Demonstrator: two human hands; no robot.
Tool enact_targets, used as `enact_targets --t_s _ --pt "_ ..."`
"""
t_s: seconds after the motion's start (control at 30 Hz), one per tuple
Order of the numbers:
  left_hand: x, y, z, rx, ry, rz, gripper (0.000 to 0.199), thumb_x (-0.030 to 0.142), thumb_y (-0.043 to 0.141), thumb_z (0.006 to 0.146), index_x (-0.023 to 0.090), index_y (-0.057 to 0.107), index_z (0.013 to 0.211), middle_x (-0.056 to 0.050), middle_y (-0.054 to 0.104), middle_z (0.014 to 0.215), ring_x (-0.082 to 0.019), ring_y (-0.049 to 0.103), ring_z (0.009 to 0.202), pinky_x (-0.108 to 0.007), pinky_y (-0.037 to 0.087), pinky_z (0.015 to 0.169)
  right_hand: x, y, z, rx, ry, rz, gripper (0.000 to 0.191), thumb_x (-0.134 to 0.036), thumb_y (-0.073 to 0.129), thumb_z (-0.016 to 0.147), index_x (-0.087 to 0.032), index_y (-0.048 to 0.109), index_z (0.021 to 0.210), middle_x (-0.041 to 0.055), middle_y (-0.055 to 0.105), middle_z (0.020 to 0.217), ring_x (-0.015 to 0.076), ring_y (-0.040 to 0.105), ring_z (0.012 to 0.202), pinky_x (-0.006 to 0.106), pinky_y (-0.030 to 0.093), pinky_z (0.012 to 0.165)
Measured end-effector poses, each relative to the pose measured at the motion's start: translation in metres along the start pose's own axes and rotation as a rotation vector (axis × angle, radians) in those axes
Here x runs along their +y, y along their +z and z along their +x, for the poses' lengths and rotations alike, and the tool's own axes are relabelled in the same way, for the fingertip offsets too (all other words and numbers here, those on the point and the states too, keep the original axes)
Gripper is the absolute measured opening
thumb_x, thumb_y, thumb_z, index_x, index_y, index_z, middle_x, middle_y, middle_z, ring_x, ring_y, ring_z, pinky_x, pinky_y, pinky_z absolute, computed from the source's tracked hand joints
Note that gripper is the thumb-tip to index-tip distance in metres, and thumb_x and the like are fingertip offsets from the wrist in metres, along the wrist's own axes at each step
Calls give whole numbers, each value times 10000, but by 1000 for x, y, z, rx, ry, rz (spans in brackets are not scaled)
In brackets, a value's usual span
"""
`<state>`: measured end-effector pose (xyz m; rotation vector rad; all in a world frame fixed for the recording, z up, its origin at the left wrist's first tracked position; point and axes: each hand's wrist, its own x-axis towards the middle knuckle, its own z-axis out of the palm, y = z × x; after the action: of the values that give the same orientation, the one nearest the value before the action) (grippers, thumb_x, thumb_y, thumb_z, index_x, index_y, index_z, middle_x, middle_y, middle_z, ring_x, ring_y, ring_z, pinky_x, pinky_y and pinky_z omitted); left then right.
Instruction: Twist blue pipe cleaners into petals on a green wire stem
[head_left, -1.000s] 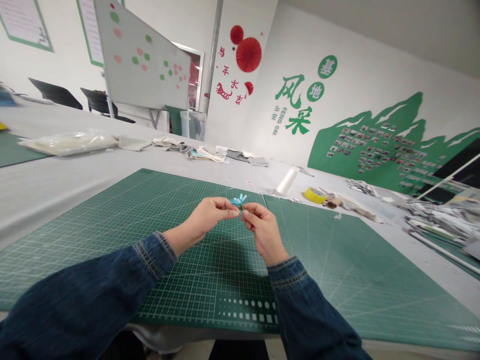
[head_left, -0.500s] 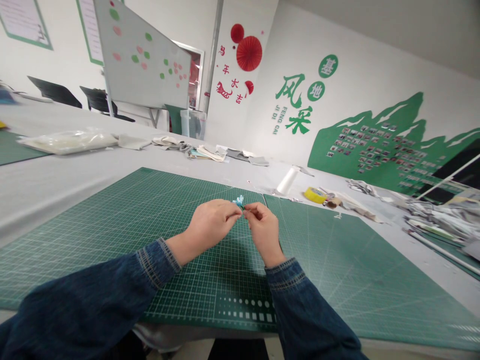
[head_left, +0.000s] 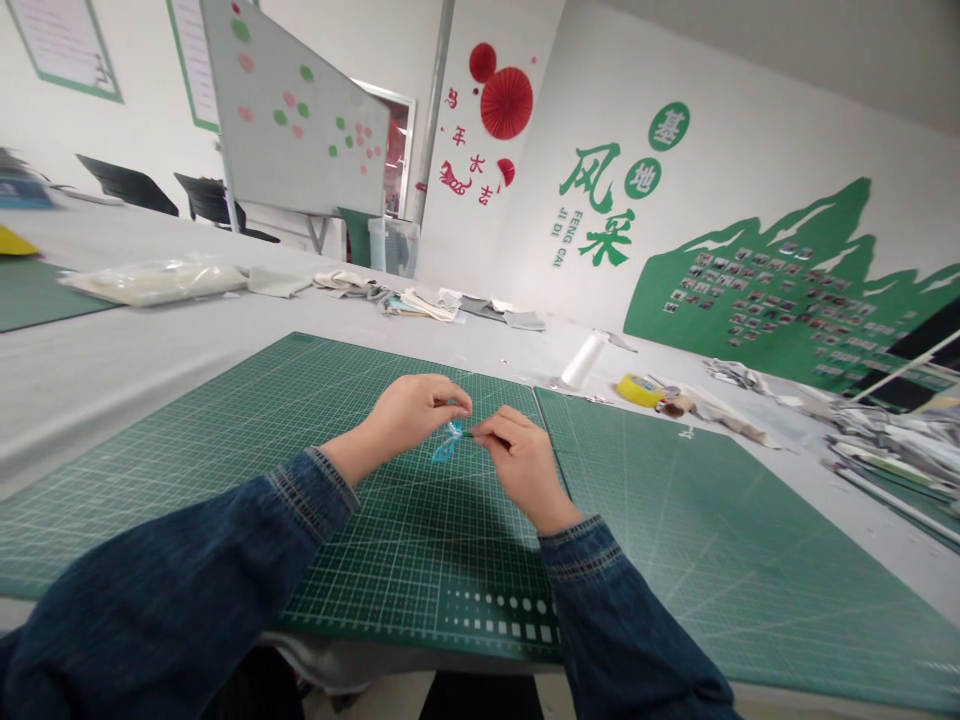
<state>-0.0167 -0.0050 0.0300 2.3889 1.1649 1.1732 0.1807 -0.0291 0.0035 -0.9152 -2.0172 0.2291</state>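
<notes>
A small light-blue flower-like piece (head_left: 444,451) with a short dark green stem (head_left: 468,434) hangs over the green cutting mat (head_left: 360,520). My right hand (head_left: 526,468) pinches the end of that stem, so the blue part points left and down. Just above the blue piece is my left hand (head_left: 409,412), its thumb and forefinger closed together. Whatever lies between those fingertips is too small to make out. Both hands are raised above the middle of the mat, close together.
A second cutting mat (head_left: 697,540) adjoins on the right. Beyond lie a white roll (head_left: 584,362), a yellow tape roll (head_left: 639,390) and fabric scraps (head_left: 424,303). A clear plastic bag (head_left: 161,282) lies at the left, and more cloth (head_left: 892,450) is heaped far right.
The blue piece has swung from pointing up to pointing left and down. My left hand has shifted up and left, off the stem, while my right hand keeps its pinch.
</notes>
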Motion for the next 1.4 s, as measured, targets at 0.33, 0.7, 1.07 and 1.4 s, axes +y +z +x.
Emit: enact_targets --t_s 0.33,0.7,1.07,1.4 --pt "-13 -4 0 -219 -381 -670 76 220 711 702 175 741 755 -16 712 759 -147 610 756 -276 453 751 -7 -1 4 -58 76 230 183 -77 647 798 -232 738 767 -7 604 729 150 564 706 291 420 654" --pt "-1 23 -6 -125 -349 -581 155 317 697 735 167 691 774 13 637 680 -123 525 628 -245 391 609 1 5 4 250 499 665 53 -202 686 720 -197 656 763 -54 520 571 104 429 527 249 327 517" --pt "27 25 -19 145 137 162 142 218 552 917 204 685 870 -16 698 837 -168 615 830 -283 437 750 8 7 4 294 522 585 180 -246 653 719 -175 670 883 -29 562 627 109 430 513 254 341 494" --pt "27 20 -21 184 332 549 233 250 459 979 187 682 949 -25 618 735 -157 545 733 -273 410 659 7 0 3 254 266 71 136 -135 610 787 -219 716 803 12 588 753 175 534 710 307 401 657"
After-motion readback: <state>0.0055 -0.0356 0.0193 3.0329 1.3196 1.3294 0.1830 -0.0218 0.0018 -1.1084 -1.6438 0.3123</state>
